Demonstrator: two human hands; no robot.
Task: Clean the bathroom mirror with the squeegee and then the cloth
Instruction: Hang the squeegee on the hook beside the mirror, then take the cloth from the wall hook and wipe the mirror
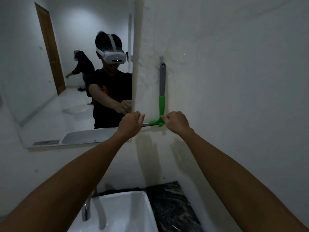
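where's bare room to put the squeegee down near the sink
The dark marbled counter right of the white sink looks bare, bordered by the wall behind. It is crowded where both hands meet the squeegee hanging beside the mirror.

Both forearms are bare from the lower frame edge up to the left hand (129, 124) and the right hand (176, 122); no watch, ring or glove shows on either. In the mirror (33, 97), at about ten o'clock, the person wears a black short-sleeved shirt (113, 91) with a small red mark on the chest; a white headset (113, 56) has a white strap over the crown.
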